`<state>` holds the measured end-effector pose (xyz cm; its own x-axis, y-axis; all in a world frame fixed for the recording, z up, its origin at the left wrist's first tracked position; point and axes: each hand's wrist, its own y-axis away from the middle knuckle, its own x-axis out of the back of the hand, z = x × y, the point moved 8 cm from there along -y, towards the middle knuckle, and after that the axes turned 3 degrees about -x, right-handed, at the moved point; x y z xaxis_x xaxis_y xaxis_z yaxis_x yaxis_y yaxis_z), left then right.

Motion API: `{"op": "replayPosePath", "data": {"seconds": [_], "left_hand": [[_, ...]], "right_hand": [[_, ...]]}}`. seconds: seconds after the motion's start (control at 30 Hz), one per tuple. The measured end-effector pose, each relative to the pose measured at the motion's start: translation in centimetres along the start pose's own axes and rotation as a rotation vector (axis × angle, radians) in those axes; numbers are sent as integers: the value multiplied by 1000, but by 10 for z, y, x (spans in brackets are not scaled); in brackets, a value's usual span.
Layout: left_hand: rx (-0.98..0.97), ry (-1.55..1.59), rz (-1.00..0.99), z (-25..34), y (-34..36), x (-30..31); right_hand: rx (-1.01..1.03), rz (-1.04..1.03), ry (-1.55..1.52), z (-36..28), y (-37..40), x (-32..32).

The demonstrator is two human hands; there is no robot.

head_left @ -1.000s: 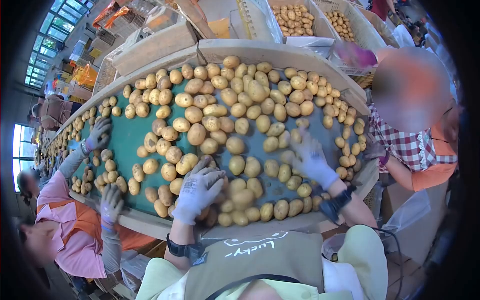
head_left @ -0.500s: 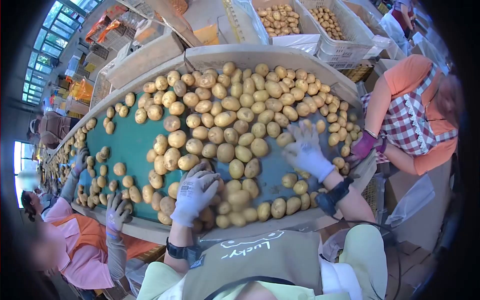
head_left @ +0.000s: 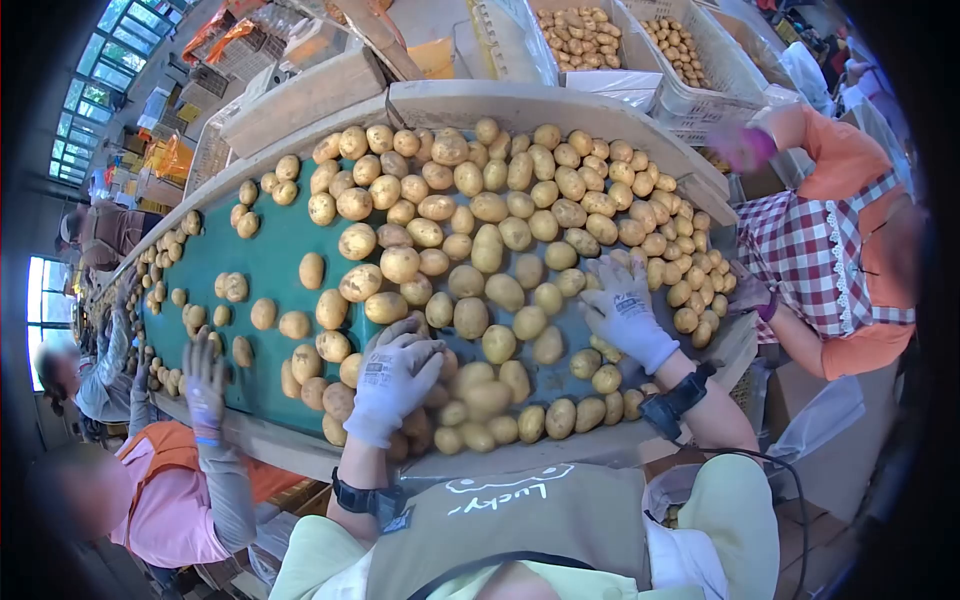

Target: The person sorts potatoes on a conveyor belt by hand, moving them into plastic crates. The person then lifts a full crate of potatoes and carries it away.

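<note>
Many potatoes [head_left: 487, 248] lie over a green conveyor belt [head_left: 255, 335], crowded toward the middle and right. My left hand [head_left: 398, 385], in a pale knitted glove, rests palm down among potatoes at the near side. Its fingers are bent but slightly apart, and what lies under the palm is hidden. Farther right, my right hand [head_left: 627, 312], gloved alike, reaches over the belt with fingers apart and curved, their tips touching the potatoes around them. Neither hand shows a potato clearly gripped. Between my hands, some potatoes [head_left: 482, 395] look blurred near the front edge.
A co-worker's gloved hand [head_left: 205, 385] hovers over the belt at left. At right, another person's purple-gloved hand [head_left: 742, 148] is raised near the crates. White crates [head_left: 690, 105] of potatoes stand beyond the conveyor's far wall [head_left: 540, 105]. A black cable [head_left: 795, 490] hangs beside my right leg.
The potatoes have shifted across the belt. My right hand's fingers have drawn closer together; my left hand stays nearly in place. The right co-worker's purple-gloved hand rose toward the crates; the left co-worker's hand lifted.
</note>
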<state>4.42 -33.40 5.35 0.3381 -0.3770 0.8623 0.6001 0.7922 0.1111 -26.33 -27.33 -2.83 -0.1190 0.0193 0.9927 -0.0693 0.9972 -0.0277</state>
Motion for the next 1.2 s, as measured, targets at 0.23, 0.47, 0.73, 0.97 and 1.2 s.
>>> {"op": "replayPosePath", "data": {"seconds": [0.23,0.47,0.73,0.97,1.2], "left_hand": [[-44,-29,-12,10,-1,3],[-15,33,-4,-3,7,0],[-26,55,-9,1,10,2],[-27,66,14,-3,11,-1],[-35,39,0,2,15,-2]], "right_hand": [[151,208,-514,-84,-103,60],[139,-352,-66,-123,-175,14],[179,-201,-63,-114,-117,-10],[295,-116,-330,-89,-85,42],[48,-119,-243,-108,-96,0]]}}
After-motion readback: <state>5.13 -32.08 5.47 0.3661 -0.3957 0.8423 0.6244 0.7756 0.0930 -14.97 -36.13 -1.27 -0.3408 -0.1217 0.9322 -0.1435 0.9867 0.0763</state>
